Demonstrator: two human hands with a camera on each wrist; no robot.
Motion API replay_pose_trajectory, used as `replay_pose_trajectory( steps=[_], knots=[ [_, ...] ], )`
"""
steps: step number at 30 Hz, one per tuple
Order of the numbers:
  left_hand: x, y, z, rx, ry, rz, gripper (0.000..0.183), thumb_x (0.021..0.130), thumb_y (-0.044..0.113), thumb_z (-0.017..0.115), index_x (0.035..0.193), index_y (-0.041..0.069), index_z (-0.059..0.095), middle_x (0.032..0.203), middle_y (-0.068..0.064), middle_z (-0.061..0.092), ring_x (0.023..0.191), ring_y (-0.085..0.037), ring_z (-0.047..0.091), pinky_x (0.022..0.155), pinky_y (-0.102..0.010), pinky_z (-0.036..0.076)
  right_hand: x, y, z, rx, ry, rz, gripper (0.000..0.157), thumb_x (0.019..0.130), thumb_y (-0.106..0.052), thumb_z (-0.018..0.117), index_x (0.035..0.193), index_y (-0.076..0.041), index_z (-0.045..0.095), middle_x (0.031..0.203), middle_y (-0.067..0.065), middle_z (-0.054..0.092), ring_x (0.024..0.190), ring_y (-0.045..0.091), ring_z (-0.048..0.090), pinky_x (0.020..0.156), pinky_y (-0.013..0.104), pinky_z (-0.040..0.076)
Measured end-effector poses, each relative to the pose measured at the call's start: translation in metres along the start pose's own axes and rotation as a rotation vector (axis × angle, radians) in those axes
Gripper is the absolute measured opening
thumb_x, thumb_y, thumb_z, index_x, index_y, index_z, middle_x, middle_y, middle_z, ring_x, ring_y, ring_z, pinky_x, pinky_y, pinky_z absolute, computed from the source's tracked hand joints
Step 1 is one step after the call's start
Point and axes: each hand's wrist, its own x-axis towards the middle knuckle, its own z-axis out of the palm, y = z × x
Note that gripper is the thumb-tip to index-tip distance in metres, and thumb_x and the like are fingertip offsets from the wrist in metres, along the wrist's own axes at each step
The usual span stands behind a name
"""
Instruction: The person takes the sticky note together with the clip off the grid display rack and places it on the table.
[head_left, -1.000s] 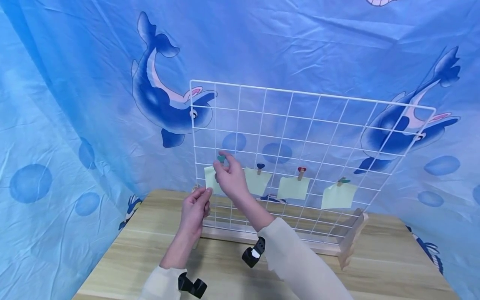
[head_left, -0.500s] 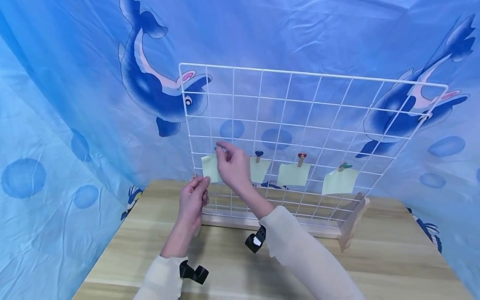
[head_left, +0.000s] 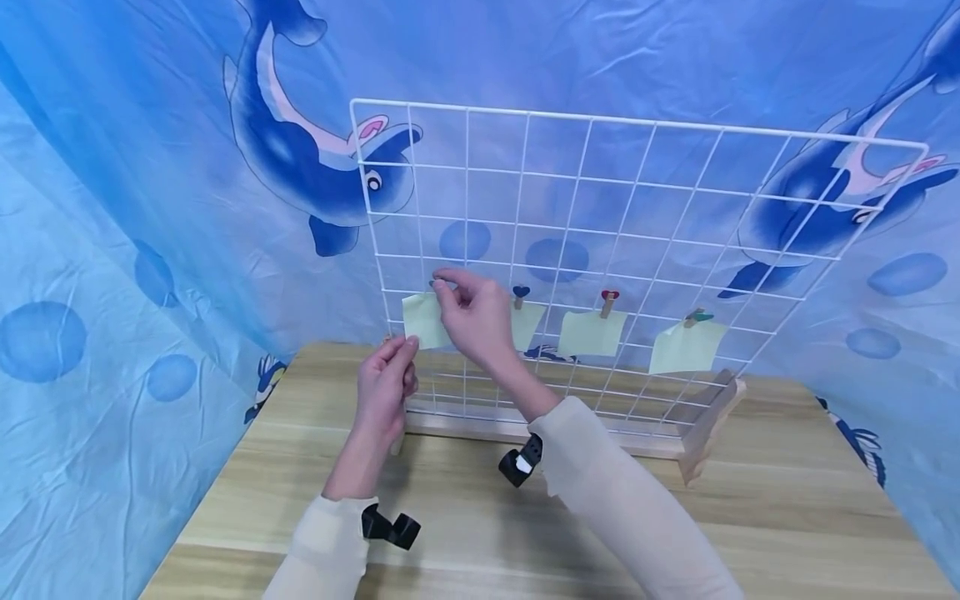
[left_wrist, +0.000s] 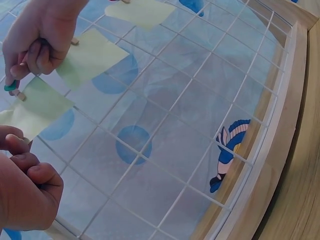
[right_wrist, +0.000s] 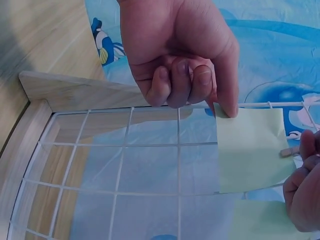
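Observation:
Low on the left side of a white wire grid (head_left: 525, 225) hangs a pale green paper note (head_left: 422, 318). Its lower left corner is pinched between the thumb and index finger of my left hand (head_left: 386, 387). At the note's top edge, my right hand (head_left: 476, 321) pinches a small wooden clothespin (left_wrist: 20, 95) with a green heart (left_wrist: 10, 87). The right hand hides part of this clothespin in the head view. In the right wrist view, the clothespin's wooden end lies over the paper, and the note looks flat against the grid.
Three more notes hang in the same row, one under a blue-heart clothespin (head_left: 521, 293), another under a red-heart clothespin (head_left: 609, 302), the last under a green-heart clothespin (head_left: 697, 318). The grid stands in a wooden base (head_left: 705, 433) on a wooden table (head_left: 450, 517), before a blue dolphin-print curtain (head_left: 637, 50).
The head view has shifted, so the grid sits higher and larger. Both hands keep their hold. My right fingers now cover more of the green heart.

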Motion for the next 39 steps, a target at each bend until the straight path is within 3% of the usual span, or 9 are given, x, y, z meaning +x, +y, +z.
replay_pose_trajectory(
  steps=[12, 18, 26, 33, 39],
  knots=[
    [0.001, 0.001, 0.000, 0.006, 0.038, 0.029, 0.019, 0.094, 0.011, 0.062, 0.076, 0.017, 0.065, 0.058, 0.008, 0.044, 0.049, -0.003, 0.037, 0.044, -0.017, 0.024, -0.001, 0.006, 0.001, 0.106, 0.031, 0.013, 0.017, 0.093, -0.010, 0.062, 0.102, -0.003, 0.075, 0.068, 0.010, 0.067, 0.049, 0.011, 0.047, 0.040, 0.020, 0.031],
    [0.002, 0.001, -0.002, 0.047, 0.065, 0.059, 0.010, 0.093, 0.013, 0.065, 0.083, 0.014, 0.067, 0.057, 0.008, 0.048, 0.049, -0.003, 0.037, 0.045, -0.016, 0.025, -0.002, 0.008, 0.003, 0.104, 0.093, -0.002, 0.015, 0.091, -0.007, 0.064, 0.100, -0.003, 0.075, 0.072, 0.008, 0.069, 0.053, 0.011, 0.050, 0.042, 0.019, 0.035],
    [0.001, 0.001, -0.005, 0.063, 0.055, 0.085, 0.009, 0.092, 0.014, 0.066, 0.083, 0.016, 0.068, 0.058, 0.007, 0.049, 0.050, -0.004, 0.036, 0.045, -0.016, 0.025, 0.001, 0.004, 0.003, 0.192, 0.142, -0.024, 0.014, 0.091, -0.005, 0.064, 0.098, 0.002, 0.074, 0.064, 0.014, 0.064, 0.049, 0.010, 0.050, 0.041, 0.019, 0.035],
    [-0.005, 0.003, -0.005, 0.084, 0.057, 0.103, 0.007, 0.092, 0.014, 0.067, 0.085, 0.015, 0.068, 0.058, 0.007, 0.046, 0.049, -0.005, 0.036, 0.046, -0.017, 0.025, -0.002, -0.006, -0.001, 0.259, 0.131, -0.058, 0.015, 0.092, -0.005, 0.063, 0.099, 0.004, 0.073, 0.062, 0.015, 0.062, 0.049, 0.010, 0.050, 0.041, 0.020, 0.034],
    [-0.010, 0.009, -0.010, 0.098, 0.059, 0.060, 0.009, 0.093, 0.014, 0.065, 0.084, 0.018, 0.067, 0.056, 0.008, 0.045, 0.048, -0.005, 0.035, 0.045, -0.017, 0.025, -0.006, -0.015, -0.010, 0.338, 0.126, -0.052, 0.015, 0.091, -0.003, 0.063, 0.099, 0.004, 0.073, 0.060, 0.017, 0.060, 0.048, 0.010, 0.049, 0.040, 0.021, 0.032]
  ],
)
